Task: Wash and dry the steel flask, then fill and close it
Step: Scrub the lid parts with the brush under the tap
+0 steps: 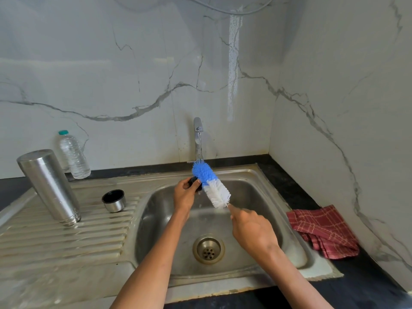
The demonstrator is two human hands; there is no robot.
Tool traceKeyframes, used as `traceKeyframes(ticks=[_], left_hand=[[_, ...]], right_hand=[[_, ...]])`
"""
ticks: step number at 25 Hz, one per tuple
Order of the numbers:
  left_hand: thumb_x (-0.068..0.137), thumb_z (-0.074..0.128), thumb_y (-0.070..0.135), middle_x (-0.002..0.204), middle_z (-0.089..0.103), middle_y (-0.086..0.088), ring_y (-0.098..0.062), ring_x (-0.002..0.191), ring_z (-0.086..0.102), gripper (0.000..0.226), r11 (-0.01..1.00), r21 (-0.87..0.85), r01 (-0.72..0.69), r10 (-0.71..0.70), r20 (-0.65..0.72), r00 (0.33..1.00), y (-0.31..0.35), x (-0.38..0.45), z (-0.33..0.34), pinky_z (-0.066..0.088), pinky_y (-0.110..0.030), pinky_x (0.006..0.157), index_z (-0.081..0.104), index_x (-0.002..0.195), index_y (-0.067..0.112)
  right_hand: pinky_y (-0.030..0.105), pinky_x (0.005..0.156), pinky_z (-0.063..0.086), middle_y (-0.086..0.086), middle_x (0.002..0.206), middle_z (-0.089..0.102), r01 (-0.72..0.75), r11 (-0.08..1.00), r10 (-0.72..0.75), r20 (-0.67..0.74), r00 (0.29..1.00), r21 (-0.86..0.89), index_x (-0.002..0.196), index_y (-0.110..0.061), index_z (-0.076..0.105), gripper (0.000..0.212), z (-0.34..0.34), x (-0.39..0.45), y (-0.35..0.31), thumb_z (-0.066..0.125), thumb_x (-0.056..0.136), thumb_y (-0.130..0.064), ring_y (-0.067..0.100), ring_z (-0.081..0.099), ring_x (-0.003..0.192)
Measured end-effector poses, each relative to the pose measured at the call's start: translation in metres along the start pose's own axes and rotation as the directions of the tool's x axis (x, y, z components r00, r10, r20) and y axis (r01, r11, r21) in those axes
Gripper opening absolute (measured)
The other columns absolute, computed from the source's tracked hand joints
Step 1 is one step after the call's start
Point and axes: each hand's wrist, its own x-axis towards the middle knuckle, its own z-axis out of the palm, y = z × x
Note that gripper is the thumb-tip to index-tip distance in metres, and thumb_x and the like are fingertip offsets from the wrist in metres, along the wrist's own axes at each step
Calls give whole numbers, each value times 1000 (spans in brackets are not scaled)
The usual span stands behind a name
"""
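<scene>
- Here, the steel flask (49, 186) stands mouth-down on the ribbed drainboard (66, 237) at the left, leaning a little, wet with droplets, well apart from both hands.
- Just beside the flask, to its right on the same ribs, the steel cup lid (114, 200) sits open side up, its dark inside showing; it lies between the flask and the left hand, touching neither.
- The left hand (185, 196) is over the sink basin (263, 195), fingers curled round a small black stopper (194, 182) that is mostly hidden by the fingers.
- The right hand (253, 230) grips the handle of a bottle brush (211, 185); the handle itself is hidden in the closed fist, only the bristles show.
- The brush slants up and left, its white bristles near the right hand and its blue tip against the stopper, just under the tap (198, 139).
- A thin stream of water falls from the tap onto the blue bristles.
- A clear plastic water bottle (74, 156) with a teal cap stands behind the flask by the wall.
- A red checked cloth (323, 230) lies crumpled on the dark counter right of the sink.
</scene>
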Motion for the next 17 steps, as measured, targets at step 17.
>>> traceKeyframes(ticks=[17], left_hand=[[96,68,10,108,74,-14,-23,98,71,22,911,-375,172,-134,125,983,14,-4,-2,61,-29,82,66,117,4]], right_hand=[[29,53,47,0,75,69,-172,722,102,142,985,670,120,-39,67,32,14,25,11,44,105,-23,9,52,50]])
